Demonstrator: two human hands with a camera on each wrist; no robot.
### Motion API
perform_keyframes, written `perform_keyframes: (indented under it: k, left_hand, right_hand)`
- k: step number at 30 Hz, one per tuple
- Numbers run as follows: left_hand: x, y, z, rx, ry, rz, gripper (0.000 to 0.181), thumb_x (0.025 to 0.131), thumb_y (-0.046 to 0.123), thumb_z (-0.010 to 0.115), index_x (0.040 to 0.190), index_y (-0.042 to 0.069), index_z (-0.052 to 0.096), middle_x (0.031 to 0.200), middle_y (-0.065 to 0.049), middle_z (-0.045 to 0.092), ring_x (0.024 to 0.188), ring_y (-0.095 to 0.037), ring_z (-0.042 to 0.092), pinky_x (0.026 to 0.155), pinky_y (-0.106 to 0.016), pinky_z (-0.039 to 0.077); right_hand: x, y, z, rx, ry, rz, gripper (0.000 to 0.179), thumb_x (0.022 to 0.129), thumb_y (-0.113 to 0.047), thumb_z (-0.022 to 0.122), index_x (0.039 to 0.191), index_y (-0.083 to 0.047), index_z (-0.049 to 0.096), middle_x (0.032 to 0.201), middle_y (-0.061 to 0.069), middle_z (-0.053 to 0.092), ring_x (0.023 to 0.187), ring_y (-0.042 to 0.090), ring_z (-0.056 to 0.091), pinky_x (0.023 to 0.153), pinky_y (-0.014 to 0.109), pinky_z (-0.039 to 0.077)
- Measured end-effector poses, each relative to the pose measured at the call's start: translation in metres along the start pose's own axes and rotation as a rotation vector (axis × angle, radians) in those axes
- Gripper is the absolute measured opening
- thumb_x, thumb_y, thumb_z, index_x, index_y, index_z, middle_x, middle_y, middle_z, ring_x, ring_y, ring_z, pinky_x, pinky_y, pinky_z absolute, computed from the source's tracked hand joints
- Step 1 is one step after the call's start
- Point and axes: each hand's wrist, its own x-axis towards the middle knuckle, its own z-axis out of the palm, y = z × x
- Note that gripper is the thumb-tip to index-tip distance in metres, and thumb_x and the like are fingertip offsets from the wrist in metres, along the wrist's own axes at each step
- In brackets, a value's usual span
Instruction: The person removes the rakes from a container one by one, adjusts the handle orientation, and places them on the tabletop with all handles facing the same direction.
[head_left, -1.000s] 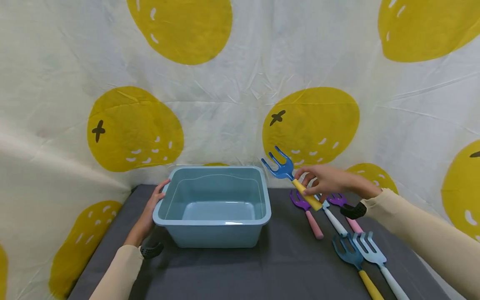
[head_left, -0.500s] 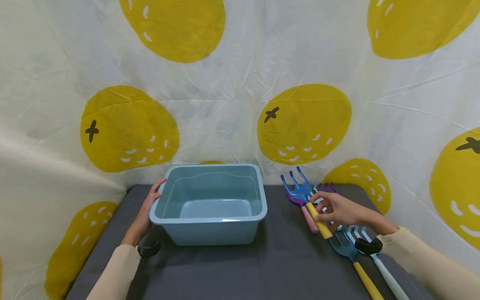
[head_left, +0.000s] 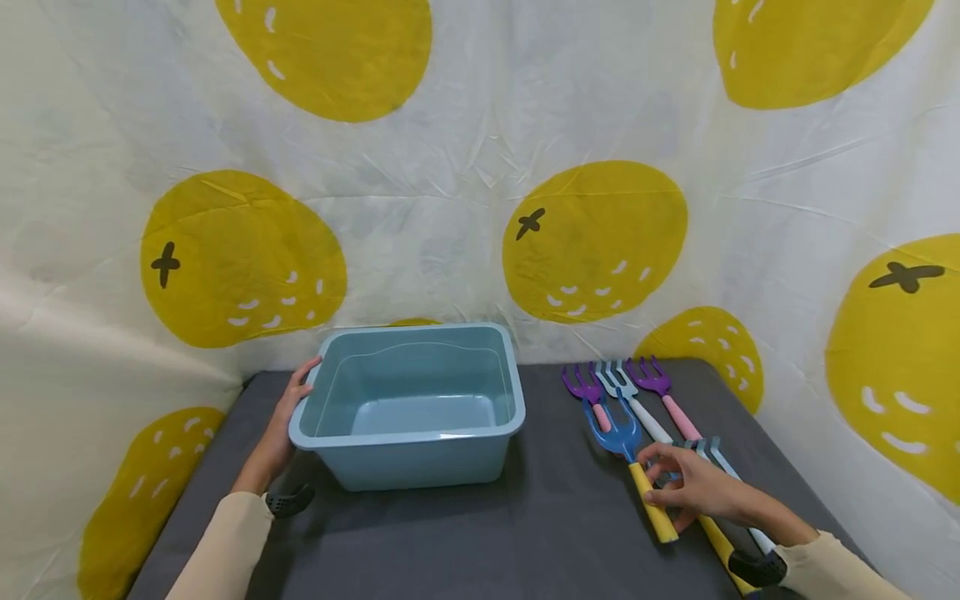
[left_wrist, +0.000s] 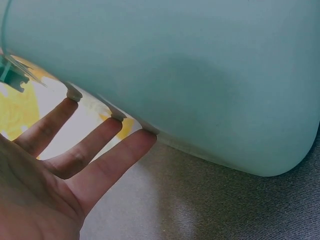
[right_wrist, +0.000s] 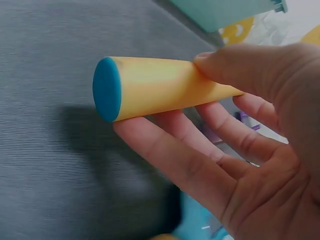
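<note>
A light blue plastic basin [head_left: 408, 462] stands on the dark table. My left hand [head_left: 276, 429] is at its left side; in the left wrist view the straight fingers [left_wrist: 117, 160] touch the basin's outer wall, and the thumb is hidden. My right hand [head_left: 693, 483] pinches the yellow handle of a blue garden hand fork [head_left: 618, 435]. Its tines point away from me, over the pink handle of a purple fork [head_left: 583, 385]. In the right wrist view the thumb lies on one side of the yellow handle [right_wrist: 160, 85], the fingers on the other, and the blue butt end faces the camera.
Behind the held fork lie a white fork [head_left: 651, 421] and another purple fork with a pink handle [head_left: 681, 417]. Partly covered by my right hand and arm are a yellow-handled fork [head_left: 716, 542] and a pale fork [head_left: 763, 542]. A fruit-print cloth [head_left: 450, 250] hangs behind the table.
My right hand has brought the blue fork down and toward me, from above the back forks to low over the table. The left hand stays at the basin. The head view shifts slightly right.
</note>
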Motion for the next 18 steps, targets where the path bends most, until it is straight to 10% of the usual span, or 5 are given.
perform_keyframes:
  k: [18]
  left_hand:
    - [0.001,0.001,0.000,-0.003,-0.011,-0.017,0.058,0.112,0.044,0.023,0.166,0.030,0.009,0.170,-0.013,0.002,0.142,-0.039,0.024,0.106,-0.053,0.033]
  right_hand:
    - [-0.037,0.034,0.031,0.076,0.029,0.160,0.045,0.096,-0.012,0.072,0.131,0.005,0.049,0.101,0.016,0.059,0.081,0.029,0.064,0.056,0.042,0.059]
